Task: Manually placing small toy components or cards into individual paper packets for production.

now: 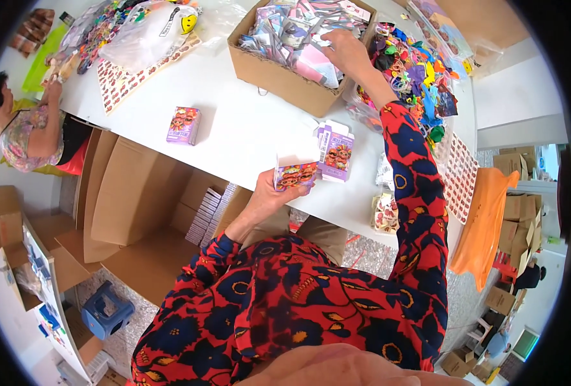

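My left hand (pixel 264 204) is closed around a small printed carton (pixel 296 175) in purple, red and yellow, its upper end unfolded. Over the big cardboard box (pixel 285 85), my right hand (pixel 352 56) bends its fingers down among flat, shiny packets (pixel 290 33); what they pinch, if anything, is not clear. Just right of the held carton lies a purple carton (pixel 336 153) with its flaps spread. Farther left, a closed carton (pixel 184 125) of the same print sits alone on the white table (pixel 234 138).
Colourful small items (pixel 421 71) heap at the right, near an orange cloth (pixel 485 222) and sticker sheet (pixel 459 177). A plastic bag (pixel 153 42) lies far left. Below the table edge, a large open carton (pixel 137 193) contains stacked small boxes. Another person (pixel 34 132) works at the left.
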